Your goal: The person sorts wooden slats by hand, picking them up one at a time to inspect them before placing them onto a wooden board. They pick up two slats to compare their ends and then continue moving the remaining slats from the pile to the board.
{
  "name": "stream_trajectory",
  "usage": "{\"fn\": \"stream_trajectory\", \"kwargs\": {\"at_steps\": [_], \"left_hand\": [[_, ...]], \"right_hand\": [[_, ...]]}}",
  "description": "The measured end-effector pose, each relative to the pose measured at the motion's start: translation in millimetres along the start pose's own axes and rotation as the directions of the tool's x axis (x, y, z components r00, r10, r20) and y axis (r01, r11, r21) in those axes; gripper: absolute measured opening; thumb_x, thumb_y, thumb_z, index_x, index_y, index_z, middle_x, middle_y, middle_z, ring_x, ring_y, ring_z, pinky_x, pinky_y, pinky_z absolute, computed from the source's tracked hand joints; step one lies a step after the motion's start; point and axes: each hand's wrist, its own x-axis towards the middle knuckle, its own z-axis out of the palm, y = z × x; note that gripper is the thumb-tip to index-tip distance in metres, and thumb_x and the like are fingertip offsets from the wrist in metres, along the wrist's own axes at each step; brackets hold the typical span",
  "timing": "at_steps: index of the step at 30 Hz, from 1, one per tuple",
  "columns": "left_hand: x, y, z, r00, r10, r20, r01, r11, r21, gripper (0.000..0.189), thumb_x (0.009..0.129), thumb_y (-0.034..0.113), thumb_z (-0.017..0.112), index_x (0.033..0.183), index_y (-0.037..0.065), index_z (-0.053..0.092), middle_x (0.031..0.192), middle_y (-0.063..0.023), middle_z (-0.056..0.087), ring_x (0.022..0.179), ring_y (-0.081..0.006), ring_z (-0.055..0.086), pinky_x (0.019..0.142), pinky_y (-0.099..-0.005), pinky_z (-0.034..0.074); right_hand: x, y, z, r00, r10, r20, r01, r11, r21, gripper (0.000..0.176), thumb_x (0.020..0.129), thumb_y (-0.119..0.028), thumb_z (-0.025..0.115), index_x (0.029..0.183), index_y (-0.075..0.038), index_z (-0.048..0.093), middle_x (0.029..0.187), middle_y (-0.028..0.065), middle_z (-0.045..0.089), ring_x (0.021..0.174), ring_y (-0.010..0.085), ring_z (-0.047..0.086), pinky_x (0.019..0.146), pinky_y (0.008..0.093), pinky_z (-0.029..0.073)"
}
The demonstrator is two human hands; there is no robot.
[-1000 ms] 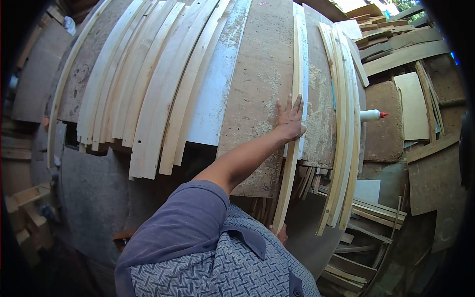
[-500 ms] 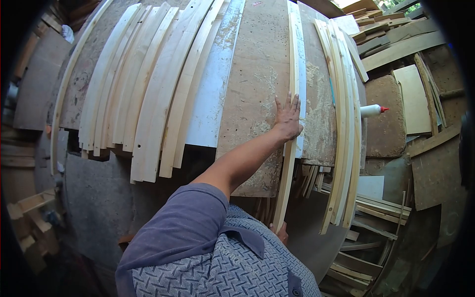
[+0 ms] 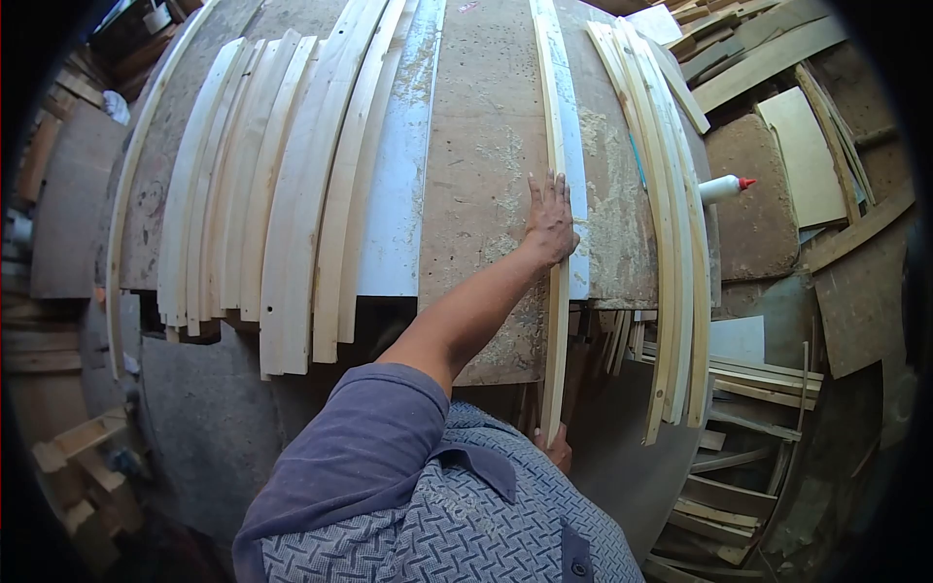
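A long, narrow wooden strip (image 3: 555,335) runs lengthwise over the workbench, its near end jutting past the bench edge toward my body. My left hand (image 3: 551,225) lies palm down on the strip, fingers stretched forward and thumb to the right. At the near end, my right hand (image 3: 557,451) grips the strip; my shirt hides part of that hand. Beside the strip on its right is a pale bluish-white board (image 3: 577,175). Sawdust covers parts of the brown bench top (image 3: 476,194).
Several pale planks (image 3: 292,243) lie side by side on the left, overhanging the near edge. More strips (image 3: 671,253) lie on the right, with a white, red-tipped bottle (image 3: 724,188) next to them. Stacked scrap wood (image 3: 768,389) stands on the far right.
The camera view has shifted slightly, so the bench and planks appear moved in the picture. Both hands remain on the wooden strip in much the same pose.
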Motion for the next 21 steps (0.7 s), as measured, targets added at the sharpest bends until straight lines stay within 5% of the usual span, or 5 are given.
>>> {"fn": "stream_trajectory", "kwargs": {"at_steps": [7,21], "left_hand": [[2.4,-0.1,-4.3,0.999,0.036,0.032,-0.038,0.997,0.065,0.091,0.084,0.046,0.055,0.15,-0.009,0.025,0.159,-0.024,0.023,0.149,-0.0421,0.014,0.117,-0.0646,0.006],[7.3,-5.7,3.3,0.998,0.049,0.039,-0.05,0.998,0.045,0.09,0.083,0.045,0.056,0.15,-0.009,0.027,0.16,-0.022,0.024,0.146,-0.0436,0.025,0.114,-0.0644,0.019]], "right_hand": [[8.2,20.1,6.1,0.997,0.063,0.042,-0.062,0.998,-0.02,0.036,0.098,-0.028,0.056,0.124,-0.003,0.051,0.096,0.0315,0.065,0.092,0.0494,0.064,0.074,0.0502,0.052],[18.6,36.1,20.6,0.992,-0.106,-0.062,0.105,0.994,-0.017,0.036,0.094,-0.021,0.06,0.125,-0.004,0.051,0.098,0.0295,0.066,0.091,0.0492,0.064,0.074,0.0536,0.052]]}}
